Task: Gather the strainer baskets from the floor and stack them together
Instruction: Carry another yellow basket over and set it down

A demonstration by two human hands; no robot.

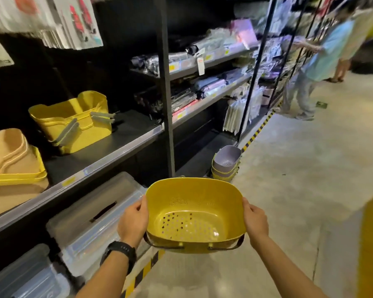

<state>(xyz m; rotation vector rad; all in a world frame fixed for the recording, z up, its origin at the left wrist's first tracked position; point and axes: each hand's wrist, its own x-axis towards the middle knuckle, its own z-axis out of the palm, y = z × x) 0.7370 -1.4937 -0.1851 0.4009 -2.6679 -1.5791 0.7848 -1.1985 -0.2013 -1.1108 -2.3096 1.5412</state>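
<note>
1 basket (194, 209), L hand (134, 221), R hand (255, 221)

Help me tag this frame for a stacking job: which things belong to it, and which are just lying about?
Job: yellow strainer basket, gripped by left hand and right hand; basket stack on the floor, grey one on top.
Just around: yellow tubs on the shelf; clear storage bins; packaged goods; another person.
</note>
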